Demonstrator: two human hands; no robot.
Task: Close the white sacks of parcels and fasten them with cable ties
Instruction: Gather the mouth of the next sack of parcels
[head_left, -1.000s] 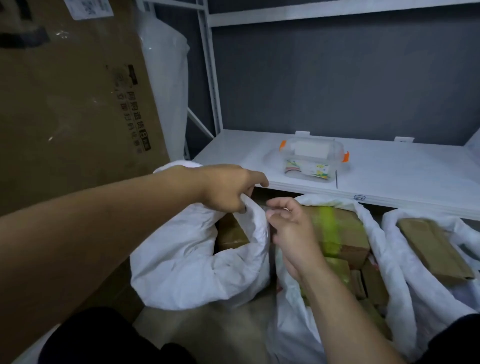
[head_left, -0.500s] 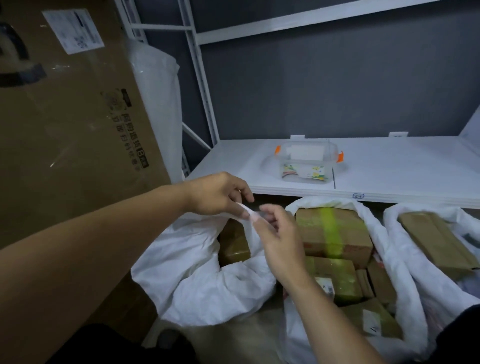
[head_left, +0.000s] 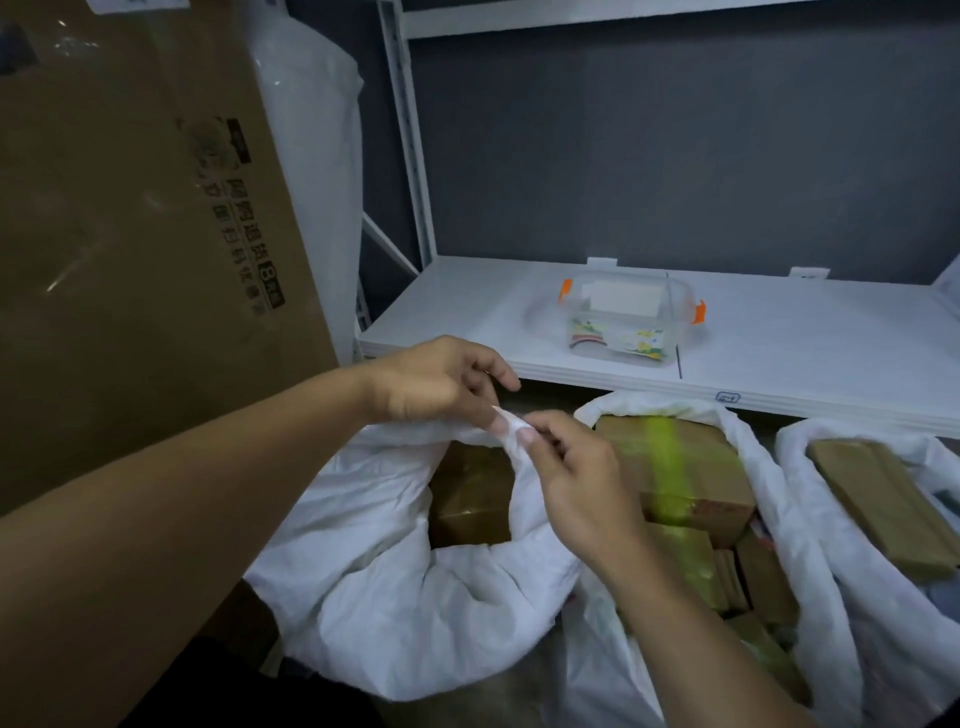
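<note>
White, thin sacking formed the sack (head_left: 395, 597) at lower centre of the frame, its mouth gaping over a brown parcel (head_left: 470, 499). The left hand (head_left: 436, 384) and right hand (head_left: 582, 483) each pinched one fold of its rim (head_left: 506, 423) at mid-frame. The cloth looked limp, light and rather slick, likely to slip from fingertips. Bunching the whole mouth into a fist-held neck seemed the surer hold. No cable tie showed.
</note>
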